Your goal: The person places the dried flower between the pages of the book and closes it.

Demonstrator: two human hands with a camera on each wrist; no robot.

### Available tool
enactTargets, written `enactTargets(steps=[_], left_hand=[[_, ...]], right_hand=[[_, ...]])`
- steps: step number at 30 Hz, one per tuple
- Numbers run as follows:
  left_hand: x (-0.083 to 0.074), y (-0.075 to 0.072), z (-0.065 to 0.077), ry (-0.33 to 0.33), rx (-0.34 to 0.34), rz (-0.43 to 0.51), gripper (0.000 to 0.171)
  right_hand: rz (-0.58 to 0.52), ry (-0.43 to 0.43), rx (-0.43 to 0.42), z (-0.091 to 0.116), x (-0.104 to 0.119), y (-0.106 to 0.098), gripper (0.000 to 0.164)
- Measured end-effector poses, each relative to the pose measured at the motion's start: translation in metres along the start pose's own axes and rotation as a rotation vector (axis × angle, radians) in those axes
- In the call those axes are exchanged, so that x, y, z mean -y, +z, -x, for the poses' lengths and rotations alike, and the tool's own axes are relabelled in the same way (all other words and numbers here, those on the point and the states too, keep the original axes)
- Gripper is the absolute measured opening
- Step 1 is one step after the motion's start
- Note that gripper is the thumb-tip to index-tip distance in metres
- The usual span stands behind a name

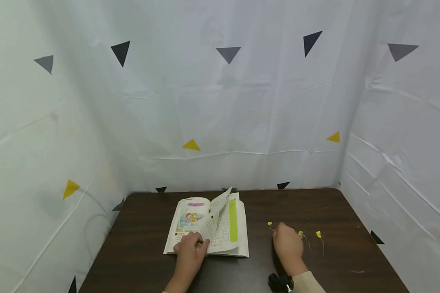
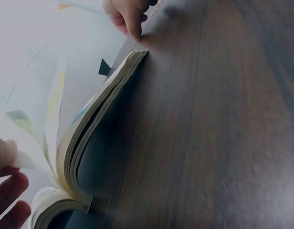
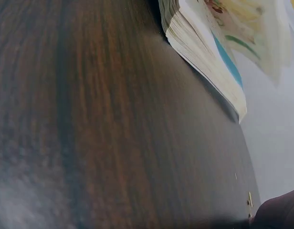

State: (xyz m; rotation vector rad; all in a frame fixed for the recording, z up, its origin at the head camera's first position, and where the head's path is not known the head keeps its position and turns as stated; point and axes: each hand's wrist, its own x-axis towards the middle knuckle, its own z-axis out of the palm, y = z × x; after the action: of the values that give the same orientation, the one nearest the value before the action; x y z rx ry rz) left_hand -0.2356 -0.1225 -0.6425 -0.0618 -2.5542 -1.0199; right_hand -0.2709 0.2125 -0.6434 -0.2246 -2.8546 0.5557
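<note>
An open book (image 1: 228,228) lies on the dark wooden table (image 1: 256,280), illustrations on its left page and a green strip on its right. Several of its leaves stand raised near the middle. My left hand (image 1: 189,253) is at the book's lower edge, pinching a white page (image 2: 30,152) between thumb and fingers. To the right of the book, my right hand (image 1: 288,245) is low at the tabletop with curled fingers, pinching the stem of a small yellow flower (image 1: 269,224). Its bloom shows past the fingers; the rest of the stem is hidden.
Two more yellow flowers lie right of my right hand, one flower (image 1: 301,234) close beside it and another flower (image 1: 319,235) farther right. White sheeting (image 1: 227,118) with black, grey and yellow triangles encloses the table at the back and sides.
</note>
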Motion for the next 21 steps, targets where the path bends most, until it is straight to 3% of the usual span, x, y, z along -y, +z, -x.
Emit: enactTargets(steps=[7, 12, 16, 19, 21], left_hand=[[0.004, -0.008, 0.003, -0.063, -0.128, -0.032, 0.026], [0.008, -0.014, 0.003, -0.132, -0.153, 0.054, 0.064], [0.008, -0.017, 0.004, -0.206, -0.134, 0.164, 0.078], [0.010, -0.018, 0.004, -0.225, -0.162, 0.172, 0.094], [0.012, -0.018, 0.004, -0.191, -0.191, 0.137, 0.099]], right_hand=[[0.023, 0.009, 0.023, 0.000, 0.000, 0.004, 0.018], [0.001, -0.049, -0.112, 0.010, 0.008, 0.005, 0.019], [-0.062, -0.089, -0.197, 0.020, 0.018, 0.002, 0.016], [-0.215, -0.027, -0.103, 0.025, 0.022, 0.000, 0.012], [-0.357, 0.040, 0.002, 0.028, 0.022, -0.002, 0.010]])
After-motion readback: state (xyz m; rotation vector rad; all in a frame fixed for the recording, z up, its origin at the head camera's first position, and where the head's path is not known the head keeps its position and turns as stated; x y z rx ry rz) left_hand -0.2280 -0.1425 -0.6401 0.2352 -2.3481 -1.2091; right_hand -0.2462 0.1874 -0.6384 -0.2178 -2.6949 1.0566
